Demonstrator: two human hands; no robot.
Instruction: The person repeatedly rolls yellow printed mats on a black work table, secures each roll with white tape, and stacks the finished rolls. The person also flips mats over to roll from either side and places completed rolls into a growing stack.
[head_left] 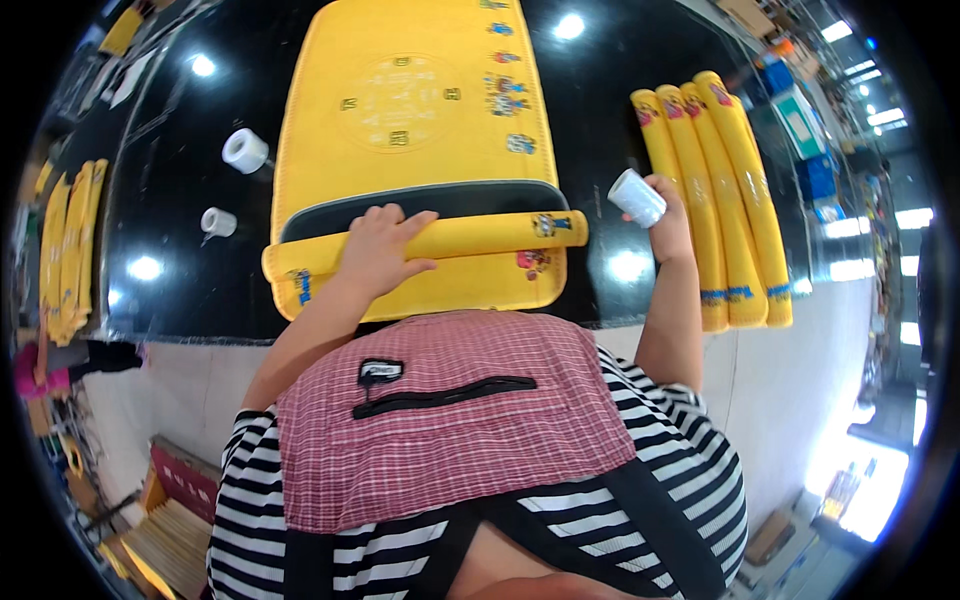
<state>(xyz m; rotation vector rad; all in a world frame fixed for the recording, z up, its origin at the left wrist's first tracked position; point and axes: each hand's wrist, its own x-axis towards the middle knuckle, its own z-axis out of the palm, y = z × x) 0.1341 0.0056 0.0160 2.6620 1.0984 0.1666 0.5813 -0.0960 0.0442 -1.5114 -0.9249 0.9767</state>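
A yellow mat (400, 165) with small printed cartoon figures lies on the black table. Toward me, part of it is wound into a mat roll (480, 235), with the dark underside (470, 197) showing just beyond. My left hand (378, 248) rests on this mat roll, left of its middle, fingers spread and thumb pointing right. In my right hand (672, 225) is a roll of white tape or film (637, 198), raised over the table right of the mat. The fingers behind that roll are partly hidden.
Several finished yellow mat rolls (715, 200) lie side by side at the right. Two more small white rolls, one larger (245, 150) and one smaller (219, 222), stand left of the mat. More yellow rolls (72, 250) lie at the far left. The table's front edge (200, 340) runs before me.
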